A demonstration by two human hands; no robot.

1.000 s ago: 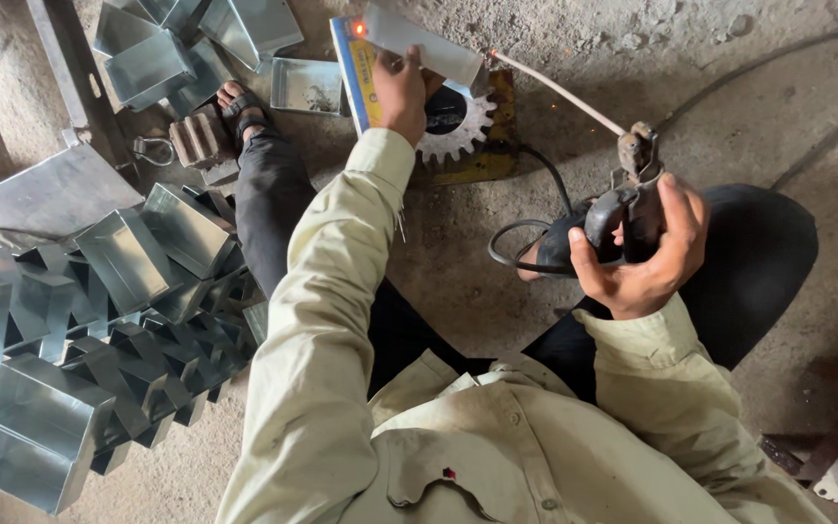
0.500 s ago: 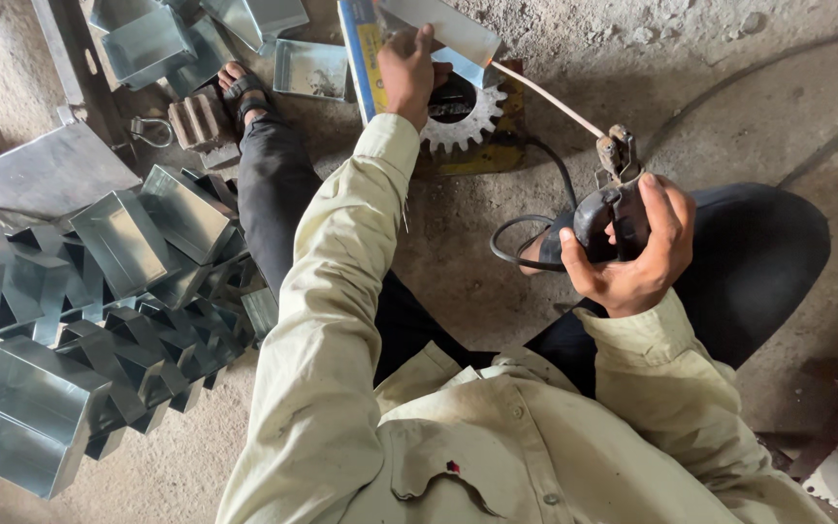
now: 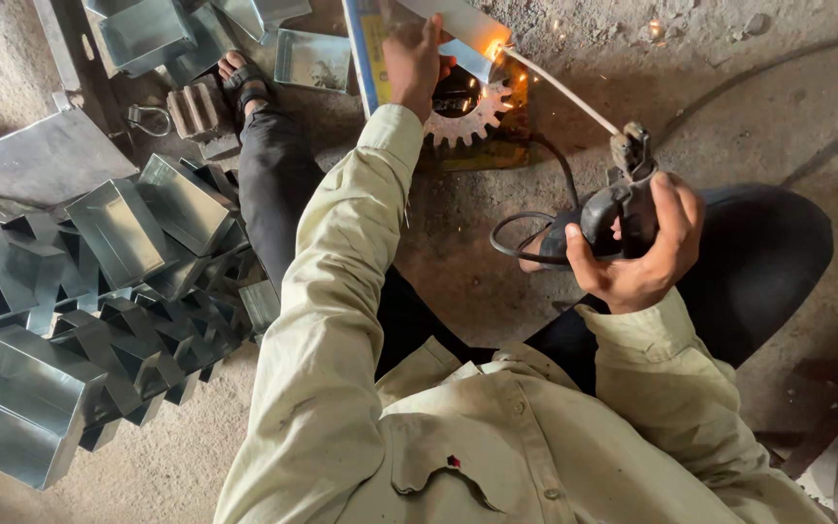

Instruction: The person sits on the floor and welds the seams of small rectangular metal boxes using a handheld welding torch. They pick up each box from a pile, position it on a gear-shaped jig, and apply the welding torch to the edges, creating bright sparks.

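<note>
My left hand (image 3: pixel 411 60) presses on a folded sheet-metal piece (image 3: pixel 460 27) at the top middle, which rests over a toothed metal gear (image 3: pixel 467 114). My right hand (image 3: pixel 644 254) grips the black handle of a welding electrode holder (image 3: pixel 621 199). Its thin pale rod (image 3: pixel 564 89) slants up-left, and the tip touches the metal piece's edge, where sparks glow orange. A black cable (image 3: pixel 535 218) loops from the holder across the floor. I sit on the ground with both legs out, in a pale long-sleeved shirt.
A heap of several shiny sheet-metal boxes (image 3: pixel 99 291) fills the left side. More boxes (image 3: pixel 147 34) lie at the top left beside my sandalled foot (image 3: pixel 242 82). A small ridged block (image 3: pixel 198 109) and a metal ring (image 3: pixel 152 121) sit nearby on the rough concrete floor (image 3: pixel 768 97).
The rod tip has come onto the metal piece's edge and sparks now glow there. The view has shifted so the workpiece sits higher in frame; both hands keep their grips.
</note>
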